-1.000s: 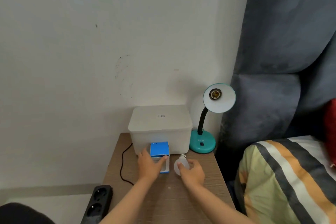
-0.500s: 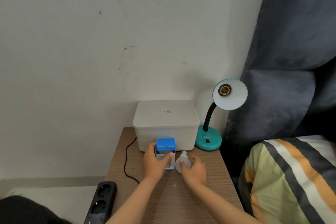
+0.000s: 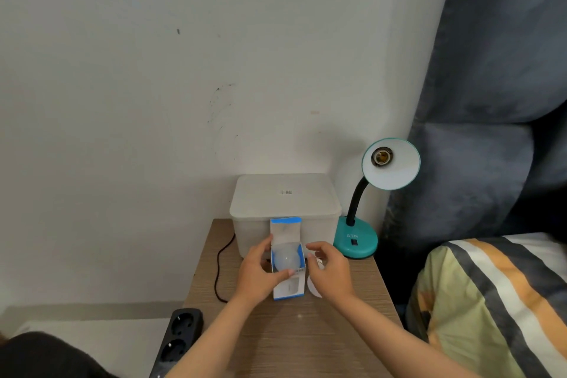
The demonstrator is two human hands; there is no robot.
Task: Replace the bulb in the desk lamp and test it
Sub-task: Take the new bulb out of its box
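On the wooden counter (image 3: 306, 334) the left hand (image 3: 260, 273) grips a small blue and white bulb box (image 3: 288, 267), fingers behind its left side and thumb across the front. The box's top flap stands open and upright, and the rounded white glass of a new bulb (image 3: 286, 259) shows in the opening. Just right of the box the right hand (image 3: 329, 273) hovers with its fingers loosely curved and spread, holding nothing that I can make out. Beneath that hand lies a second bulb (image 3: 316, 288), white, its metal base peeking out near the fingers and its round end showing under the palm; I cannot tell whether the hand touches it.

At the far right corner of the counter stands the desk lamp (image 3: 356, 239), teal base, black bent neck, its teal-rimmed shade (image 3: 395, 169) tilted toward the viewer. The socket (image 3: 382, 156) in the shade has no bulb in it. A rocker switch sits on the front of the base.

Behind the box, against the wall, rests a white lidded plastic container (image 3: 285, 202). A black cord (image 3: 218, 270) runs down the counter's left edge, and a black power strip (image 3: 179, 337) with 2 visible sockets lies on the floor to the near left. A striped pillow (image 3: 491, 301) lies on the right.
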